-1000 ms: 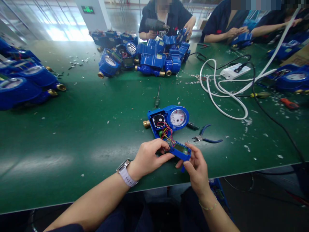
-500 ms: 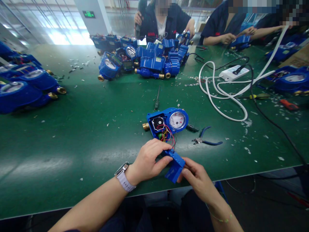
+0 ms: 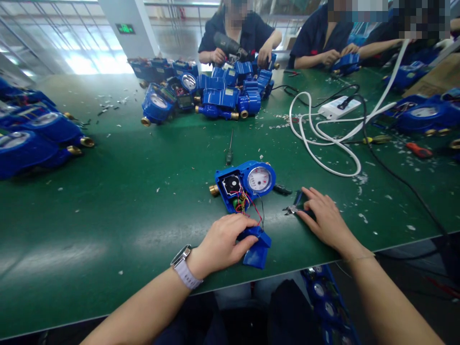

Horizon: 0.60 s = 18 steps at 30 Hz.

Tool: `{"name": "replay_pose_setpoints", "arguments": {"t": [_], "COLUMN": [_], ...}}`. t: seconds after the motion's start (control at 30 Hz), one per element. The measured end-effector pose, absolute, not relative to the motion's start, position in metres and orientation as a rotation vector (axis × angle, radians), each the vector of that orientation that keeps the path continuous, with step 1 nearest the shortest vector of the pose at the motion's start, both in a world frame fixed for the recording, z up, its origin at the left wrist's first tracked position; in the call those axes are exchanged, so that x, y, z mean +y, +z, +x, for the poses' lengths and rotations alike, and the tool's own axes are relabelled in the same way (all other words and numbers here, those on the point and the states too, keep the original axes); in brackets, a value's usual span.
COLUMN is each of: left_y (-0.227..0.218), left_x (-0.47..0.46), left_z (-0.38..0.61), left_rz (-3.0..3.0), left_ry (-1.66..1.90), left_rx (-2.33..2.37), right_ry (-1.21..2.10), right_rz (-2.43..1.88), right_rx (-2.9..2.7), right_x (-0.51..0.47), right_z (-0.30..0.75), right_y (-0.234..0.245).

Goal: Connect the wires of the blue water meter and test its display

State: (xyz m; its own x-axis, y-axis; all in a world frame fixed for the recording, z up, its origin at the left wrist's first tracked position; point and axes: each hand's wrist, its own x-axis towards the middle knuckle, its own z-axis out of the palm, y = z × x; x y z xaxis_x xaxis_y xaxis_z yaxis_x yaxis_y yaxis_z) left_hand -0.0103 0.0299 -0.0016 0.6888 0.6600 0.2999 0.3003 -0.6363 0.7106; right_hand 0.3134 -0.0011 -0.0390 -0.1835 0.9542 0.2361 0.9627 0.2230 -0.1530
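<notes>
Broadly, a green table (image 3: 108, 191) fills the view, with a heap of blue meters (image 3: 212, 93) at its far side where other people work. Nearer, an opened water meter (image 3: 246, 184) lies flat, dial up, its coloured wires (image 3: 247, 203) running to a blue cover (image 3: 256, 248) at the table's near edge. The left hand (image 3: 223, 244) curls its fingers around that cover. Just right of the meter, the right hand (image 3: 323, 218) lies flat, fingers spread over the blue-handled pliers (image 3: 293, 207).
</notes>
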Motion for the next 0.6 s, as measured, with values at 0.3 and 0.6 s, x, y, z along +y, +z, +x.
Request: {"name": "replay_pose_setpoints", "arguments": {"t": [0.3,0.6], "left_y": [-0.002,-0.001], "left_x": [0.026,0.027], "left_z": [-0.011,-0.007], "left_rz": [2.071,1.669], "left_ry": [0.727,0.898], "left_rx": [0.817,0.886], "right_ry": [0.054,-0.144], "right_rz": [-1.77,-1.405], "right_rx": [-1.861,-2.158], "right_x": [-0.019,-0.051], "right_z": [0.308,0.238], "right_y": [-0.022,0.038]}}
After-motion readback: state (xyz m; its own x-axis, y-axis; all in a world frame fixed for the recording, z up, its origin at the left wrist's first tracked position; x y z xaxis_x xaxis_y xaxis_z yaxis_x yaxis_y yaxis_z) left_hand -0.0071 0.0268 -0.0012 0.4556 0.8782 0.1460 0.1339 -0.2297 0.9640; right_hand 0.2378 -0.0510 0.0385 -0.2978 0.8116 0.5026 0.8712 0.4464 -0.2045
